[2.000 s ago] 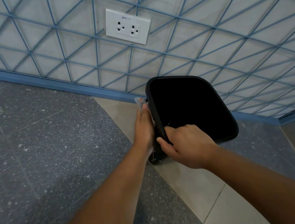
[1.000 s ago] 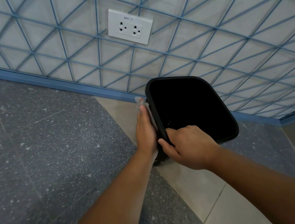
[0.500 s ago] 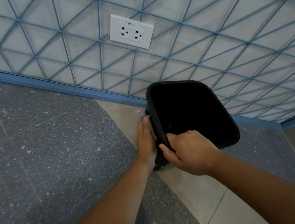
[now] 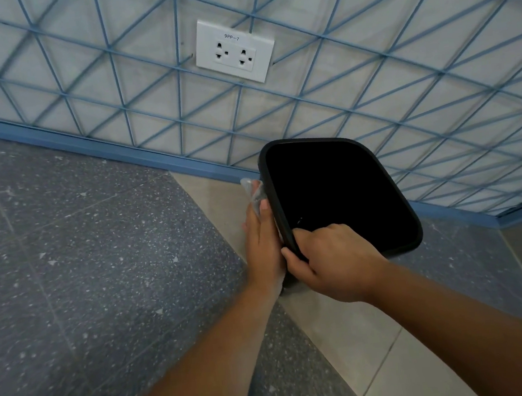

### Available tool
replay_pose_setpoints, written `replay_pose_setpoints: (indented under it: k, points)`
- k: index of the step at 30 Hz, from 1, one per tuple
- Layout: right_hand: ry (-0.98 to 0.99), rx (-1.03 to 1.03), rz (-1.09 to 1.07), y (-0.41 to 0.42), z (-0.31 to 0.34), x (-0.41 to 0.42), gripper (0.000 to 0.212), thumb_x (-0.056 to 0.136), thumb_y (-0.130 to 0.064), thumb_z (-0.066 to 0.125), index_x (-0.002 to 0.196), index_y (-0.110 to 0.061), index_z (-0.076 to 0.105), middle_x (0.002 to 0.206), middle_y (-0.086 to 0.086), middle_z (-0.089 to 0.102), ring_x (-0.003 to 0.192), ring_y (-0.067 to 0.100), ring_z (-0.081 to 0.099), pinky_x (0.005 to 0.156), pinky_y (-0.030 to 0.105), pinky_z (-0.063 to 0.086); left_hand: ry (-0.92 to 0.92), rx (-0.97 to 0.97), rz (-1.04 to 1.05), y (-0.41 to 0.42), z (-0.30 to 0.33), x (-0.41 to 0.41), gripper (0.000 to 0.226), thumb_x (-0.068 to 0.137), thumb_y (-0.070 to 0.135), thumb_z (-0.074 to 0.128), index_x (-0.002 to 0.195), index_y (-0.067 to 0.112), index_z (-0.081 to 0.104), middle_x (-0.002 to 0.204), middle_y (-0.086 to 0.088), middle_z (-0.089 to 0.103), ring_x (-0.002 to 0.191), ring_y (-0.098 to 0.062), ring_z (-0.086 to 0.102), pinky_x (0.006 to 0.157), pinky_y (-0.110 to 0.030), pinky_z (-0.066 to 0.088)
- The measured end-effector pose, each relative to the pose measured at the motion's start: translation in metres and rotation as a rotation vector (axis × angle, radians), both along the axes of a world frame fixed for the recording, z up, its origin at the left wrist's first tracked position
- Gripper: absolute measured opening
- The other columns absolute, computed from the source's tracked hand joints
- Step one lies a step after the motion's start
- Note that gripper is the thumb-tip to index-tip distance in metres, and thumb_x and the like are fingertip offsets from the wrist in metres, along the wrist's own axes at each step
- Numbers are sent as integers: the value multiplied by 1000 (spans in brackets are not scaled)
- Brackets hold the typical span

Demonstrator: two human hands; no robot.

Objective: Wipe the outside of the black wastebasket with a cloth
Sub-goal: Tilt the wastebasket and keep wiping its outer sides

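The black wastebasket (image 4: 391,179) stands on the floor by the wall, its dark opening facing the camera. My right hand (image 4: 332,261) grips its near rim, fingers curled over the edge into the inside. My left hand (image 4: 263,246) lies flat with straight fingers against the basket's left outer side, pressing a thin pale cloth (image 4: 254,192) onto it. Only the cloth's far end shows beyond my fingertips; the rest is hidden under the hand.
A wall with a blue diagonal grid and a white double socket (image 4: 234,50) rises right behind the basket, above a blue skirting strip (image 4: 84,143). Grey speckled floor tiles (image 4: 82,267) spread to the left, beige tiles (image 4: 360,342) under and near the basket.
My left hand slid back and forth a little along the basket's left side with the cloth. The right hand kept its grip on the rim. The view shifted slightly.
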State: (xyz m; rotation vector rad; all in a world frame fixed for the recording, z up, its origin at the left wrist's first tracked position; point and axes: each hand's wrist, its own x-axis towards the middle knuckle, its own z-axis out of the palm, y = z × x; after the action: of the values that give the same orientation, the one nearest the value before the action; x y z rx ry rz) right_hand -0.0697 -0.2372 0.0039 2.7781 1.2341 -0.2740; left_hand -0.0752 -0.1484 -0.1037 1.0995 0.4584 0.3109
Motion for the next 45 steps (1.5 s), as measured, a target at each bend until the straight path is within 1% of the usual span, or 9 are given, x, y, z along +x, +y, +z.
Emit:
replay_pose_setpoints:
  k: [4,10,13,21,28,32,36,41,45]
  points:
    - [14,-3,-11,-1,2,0,31,99,-45,29,81,-22,43,70,0,60,59,18,57,61,33,47,62,20,15,7,-1,7,32,117,35,36,138,40,59,138,7,69,144,-18,55,130,-48,32]
    - [27,-1,-5,-1,-1,0,31,98,-44,31,81,-22,43,70,1,60,60,18,58,63,35,50,-5,-48,-22,3,2,8,47,117,28,36,162,21,41,156,8,54,135,4,57,96,0,47]
    - [24,7,-12,-2,-1,3,30,98,-44,32,82,-22,45,69,0,59,59,17,58,63,36,50,15,-79,-38,12,1,19,48,116,36,37,162,22,44,158,-3,57,147,-19,54,107,-13,50]
    - [22,10,14,-2,-1,4,30,97,-45,32,82,-23,44,70,0,61,61,19,60,62,34,48,-45,23,-6,13,-2,19,40,112,54,37,151,53,46,165,20,45,153,3,39,129,-27,30]
    - [26,9,27,-2,-3,7,31,97,-46,31,84,-22,47,71,0,62,61,19,60,64,37,50,-52,-8,-4,5,-6,15,46,117,28,34,161,19,43,155,15,54,136,16,52,101,2,41]
    - [17,23,28,1,-2,10,30,97,-45,31,82,-22,44,70,1,60,60,20,58,63,37,49,41,-44,27,16,1,28,44,116,35,39,154,20,54,145,2,66,130,-6,64,86,1,49]
    - [24,11,29,1,-1,10,29,97,-45,32,82,-23,42,72,2,62,63,21,60,64,37,49,6,-41,7,8,4,21,35,117,28,36,146,22,55,125,18,67,102,24,65,85,-1,48]
    - [20,25,27,3,-2,12,30,97,-45,33,81,-22,43,70,1,61,62,21,59,62,36,47,59,-43,-6,22,4,33,49,115,40,38,156,18,52,151,-3,64,141,-15,59,106,-19,52]
    - [28,20,30,0,-2,11,29,97,-45,33,83,-23,45,71,0,62,62,19,60,62,35,47,22,-61,-10,11,8,18,43,116,31,37,155,20,51,146,11,63,129,10,61,95,-2,50]
